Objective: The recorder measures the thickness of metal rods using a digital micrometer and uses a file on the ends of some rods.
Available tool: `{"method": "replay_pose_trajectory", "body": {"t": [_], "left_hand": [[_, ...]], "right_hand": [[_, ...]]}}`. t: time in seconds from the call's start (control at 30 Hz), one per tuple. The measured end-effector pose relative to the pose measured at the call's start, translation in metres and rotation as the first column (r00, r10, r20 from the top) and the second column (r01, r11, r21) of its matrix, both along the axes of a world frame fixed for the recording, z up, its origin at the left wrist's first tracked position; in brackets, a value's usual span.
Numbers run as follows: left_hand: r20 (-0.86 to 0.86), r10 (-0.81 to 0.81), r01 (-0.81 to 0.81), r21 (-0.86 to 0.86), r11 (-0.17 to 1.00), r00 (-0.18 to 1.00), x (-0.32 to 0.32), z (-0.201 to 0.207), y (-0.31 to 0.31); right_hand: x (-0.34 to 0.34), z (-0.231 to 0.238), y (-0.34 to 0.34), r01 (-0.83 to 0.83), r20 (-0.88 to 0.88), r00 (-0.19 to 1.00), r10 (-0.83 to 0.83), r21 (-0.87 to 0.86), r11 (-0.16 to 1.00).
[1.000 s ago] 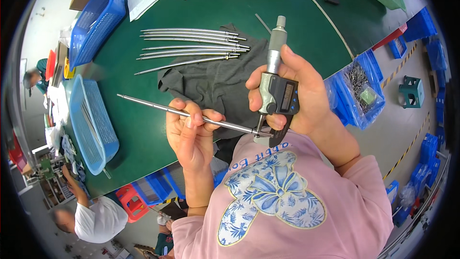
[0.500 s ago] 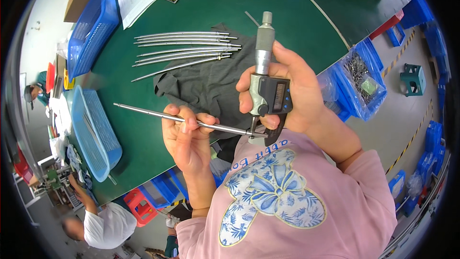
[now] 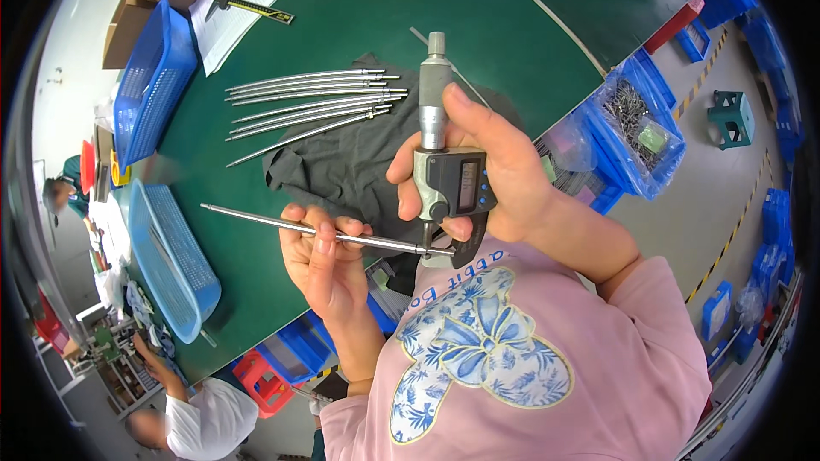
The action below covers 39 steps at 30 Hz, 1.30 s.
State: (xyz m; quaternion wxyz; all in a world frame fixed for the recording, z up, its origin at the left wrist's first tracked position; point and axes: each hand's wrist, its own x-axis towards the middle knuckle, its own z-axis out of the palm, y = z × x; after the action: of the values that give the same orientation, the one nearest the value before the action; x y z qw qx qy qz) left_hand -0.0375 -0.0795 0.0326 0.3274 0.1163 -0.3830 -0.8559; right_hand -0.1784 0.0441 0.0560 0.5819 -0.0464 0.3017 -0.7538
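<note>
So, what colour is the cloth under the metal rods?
Dark grey cloth, plain, seen in the head view.

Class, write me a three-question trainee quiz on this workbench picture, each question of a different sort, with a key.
1. True or false: the left hand holds a metal rod.
2. The right hand holds: A a hammer, B a digital micrometer, C a brush.
3. Fill in: the spare rods lie on the green ____.

Key: 1 true; 2 B; 3 table.
</note>
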Motion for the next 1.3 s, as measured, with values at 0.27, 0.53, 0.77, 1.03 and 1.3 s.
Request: {"method": "replay_pose_trajectory", "body": {"t": [0.27,0.53,0.77,1.03,1.3], "left_hand": [[-0.001,0.009,-0.009,-0.004,1.0,1.0,-0.0007,0.0014,0.0009],[-0.009,-0.018,0.018,0.007,1.0,1.0,-0.0007,-0.0008,0.0002],[0.083,-0.108,0.114,-0.07,0.991,0.991,0.0038,-0.002,0.007],[0.103,-0.068,0.079,-0.108,0.991,0.992,0.0039,0.0016,0.007],[0.121,-0.046,0.06,-0.116,0.991,0.992,0.0031,0.0043,0.0087]], "right_hand": [[-0.0007,0.0008,0.0009,0.031,0.024,0.999,-0.031,-0.01,0.999],[-0.0009,0.0006,-0.0003,0.039,0.001,0.999,-0.039,-0.034,0.999],[-0.0021,-0.0024,-0.0004,0.013,0.023,1.0,-0.012,-0.033,0.999],[0.0006,0.0008,0.0015,0.041,-0.011,0.999,-0.041,-0.049,0.998],[-0.0021,-0.0002,0.0024,0.035,0.036,0.999,-0.033,-0.08,0.996]]}}
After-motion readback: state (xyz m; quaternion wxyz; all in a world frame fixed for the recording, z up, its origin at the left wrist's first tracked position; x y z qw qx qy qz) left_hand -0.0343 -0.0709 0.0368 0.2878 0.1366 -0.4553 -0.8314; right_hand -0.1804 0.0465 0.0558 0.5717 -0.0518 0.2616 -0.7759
